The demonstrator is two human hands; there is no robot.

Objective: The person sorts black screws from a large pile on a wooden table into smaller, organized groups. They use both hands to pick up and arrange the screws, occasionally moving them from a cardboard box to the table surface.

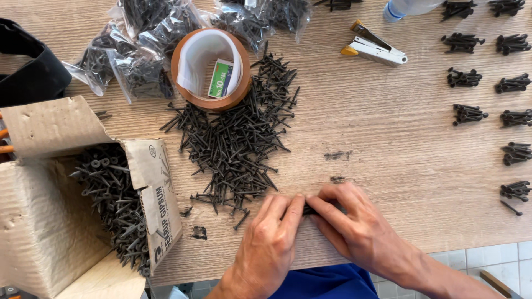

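My left hand point(270, 239) and my right hand point(354, 224) meet at the near edge of a wooden table point(388, 144), fingertips pressed together around a small bunch of black screws point(308, 210) that is mostly hidden by the fingers. Just beyond the hands lies a big loose pile of black screws point(235, 141). An open cardboard box point(61, 194) at the left spills more screws point(113, 199) toward the pile.
A roll of brown tape point(211, 69) with a small green box inside stands behind the pile. Clear bags of screws point(141, 50) lie at the back left. A stapler point(372, 49) lies at the back. Small screw bundles point(468, 113) sit in rows at the right.
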